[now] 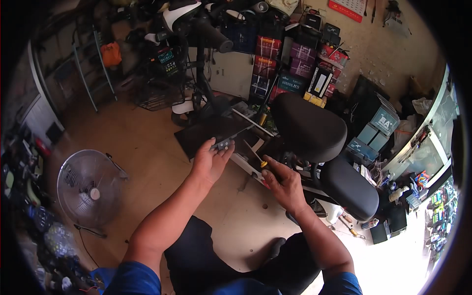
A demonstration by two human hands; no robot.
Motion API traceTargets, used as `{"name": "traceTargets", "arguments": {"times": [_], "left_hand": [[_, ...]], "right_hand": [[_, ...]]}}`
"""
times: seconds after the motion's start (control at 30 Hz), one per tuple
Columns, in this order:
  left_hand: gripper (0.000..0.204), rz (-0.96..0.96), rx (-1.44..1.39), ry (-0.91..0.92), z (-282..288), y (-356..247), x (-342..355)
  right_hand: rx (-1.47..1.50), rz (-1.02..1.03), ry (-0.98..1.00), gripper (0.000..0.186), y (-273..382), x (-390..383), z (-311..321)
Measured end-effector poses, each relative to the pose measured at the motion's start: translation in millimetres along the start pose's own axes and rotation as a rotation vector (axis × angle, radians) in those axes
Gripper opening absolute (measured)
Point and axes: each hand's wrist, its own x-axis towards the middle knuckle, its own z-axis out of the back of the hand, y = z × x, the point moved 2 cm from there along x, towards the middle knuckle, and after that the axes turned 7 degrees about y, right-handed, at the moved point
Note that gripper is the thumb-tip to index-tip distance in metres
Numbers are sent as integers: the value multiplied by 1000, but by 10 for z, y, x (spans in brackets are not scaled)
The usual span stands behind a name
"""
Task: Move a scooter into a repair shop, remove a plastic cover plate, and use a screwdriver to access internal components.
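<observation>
Black padded seat (309, 129) sits at 1 o'clock from the right hand (284, 186), which is wrapped round a yellow-handled screwdriver (264, 164), shaft toward 11. Left hand (210, 163) is kinda half-curled, fingers pinching a small dark block (222, 144) at the right one's 10.

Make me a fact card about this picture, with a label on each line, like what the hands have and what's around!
left hand: holds a small dark block
right hand: grips a yellow-handled screwdriver
beside right hand: big dark seat, smaller dark seat
on the left: round fan on the floor
at the back: stacked boxes near the wall
</observation>
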Motion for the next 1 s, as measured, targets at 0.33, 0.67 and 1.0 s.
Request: {"name": "traceTargets", "arguments": {"times": [0.33, 0.67, 1.0], "left_hand": [[25, 33, 86, -49, 30, 177, -8], [41, -3, 99, 39, -42, 247, -60], [33, -11, 117, -18, 2, 241, -89]], "right_hand": [[118, -83, 14, 35, 34, -35, -168], [129, -250, 31, 36, 48, -3, -208], [74, -190, -20, 34, 29, -16, -269]]}}
